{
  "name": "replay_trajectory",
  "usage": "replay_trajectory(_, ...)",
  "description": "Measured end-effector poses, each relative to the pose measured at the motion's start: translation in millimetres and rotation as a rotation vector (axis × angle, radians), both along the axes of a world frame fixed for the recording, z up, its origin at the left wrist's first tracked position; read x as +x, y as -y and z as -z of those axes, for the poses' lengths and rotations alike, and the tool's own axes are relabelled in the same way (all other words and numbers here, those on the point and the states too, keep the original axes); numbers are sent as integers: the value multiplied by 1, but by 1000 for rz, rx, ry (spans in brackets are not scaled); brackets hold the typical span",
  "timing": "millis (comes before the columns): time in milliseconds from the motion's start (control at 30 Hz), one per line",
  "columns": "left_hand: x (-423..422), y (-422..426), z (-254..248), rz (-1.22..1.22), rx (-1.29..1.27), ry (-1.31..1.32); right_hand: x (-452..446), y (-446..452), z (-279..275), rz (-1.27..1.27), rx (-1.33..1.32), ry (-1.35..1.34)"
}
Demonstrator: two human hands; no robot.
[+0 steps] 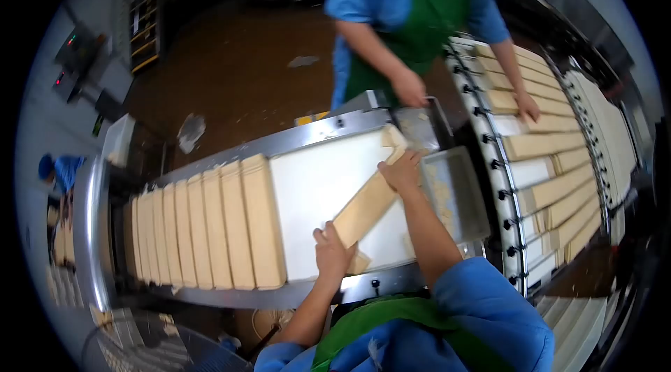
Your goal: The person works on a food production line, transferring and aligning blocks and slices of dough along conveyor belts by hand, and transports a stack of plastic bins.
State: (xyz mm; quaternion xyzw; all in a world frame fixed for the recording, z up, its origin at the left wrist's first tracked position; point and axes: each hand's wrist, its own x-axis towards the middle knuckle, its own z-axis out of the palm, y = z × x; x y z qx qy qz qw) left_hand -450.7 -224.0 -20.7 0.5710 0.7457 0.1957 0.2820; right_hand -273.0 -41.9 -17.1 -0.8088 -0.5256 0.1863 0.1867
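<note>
A long pale dough-like slab (369, 210) lies at a slant over the white belt (307, 176), between my two hands. My left hand (333, 252) grips its near end, fingers curled round the edge. At the far end my right hand (403, 171) is closed on the same slab. Small offcuts lie by both ends, one (358, 262) beside my left hand and another (393, 136) beyond my right hand. To the left, a row of similar slabs (262, 222) stands closely packed across the belt.
Grey trays with scraps (481, 215) sit right of the belt. A co-worker in a green apron (426, 30) stands across, one hand on slabs on the right conveyor (545, 145). A metal rail (314, 136) edges my belt. Another person (63, 169) is far left.
</note>
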Motion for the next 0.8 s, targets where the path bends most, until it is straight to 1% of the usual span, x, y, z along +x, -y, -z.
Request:
replay_trajectory(33, 12, -3, -4, 54, 9, 8, 23, 4, 9, 45, 118, -132)
replay_trajectory(100, 36, -7, -7, 43, 292, 15, 73, 15, 26, 81, 315, -169)
replay_trajectory(133, 52, -12, -12, 114, 296, 38, 96, 28, 5, 153, 320, -216)
replay_trajectory(167, 69, -17, -18, 134, 344, 78, 116, 45, -26, 203, 319, -317)
replay_trajectory(200, 88, -20, -25, 150, 389, 118, 141, 57, -44, 246, 337, -311)
replay_trajectory(267, 130, -26, -42, 229, 405, 182, 195, 72, -62, 338, 373, -282)
replay_trajectory(367, 191, -35, -68, 294, 417, 259, 273, 84, -75, 460, 420, -226)
replay_trajectory(400, 210, -39, -75, 350, 439, 278, 296, 86, -80, 507, 411, -227)
replay_trajectory(500, 262, -54, -82, 472, 518, 306, 364, 85, -88, 585, 415, -209)
replay_trajectory(567, 291, -65, -85, 533, 573, 311, 401, 80, -95, 629, 219, -174)
replay_trajectory(600, 305, -73, -88, 597, 582, 341, 421, 77, -96, 632, 226, -182)
replay_trajectory(667, 330, -91, -86, 694, 586, 370, 461, 69, -90, 512, -83, 76)
replay_trajectory(700, 340, -99, -86, 694, 591, 362, 480, 65, -78, 510, -77, 69)
replay_trajectory(767, 358, -113, -87, 788, 368, 557, 512, 57, -63, 429, -171, 122)
replay_trajectory(800, 365, -118, -89, 810, 312, 530, 525, 53, -60, 417, -166, 155)
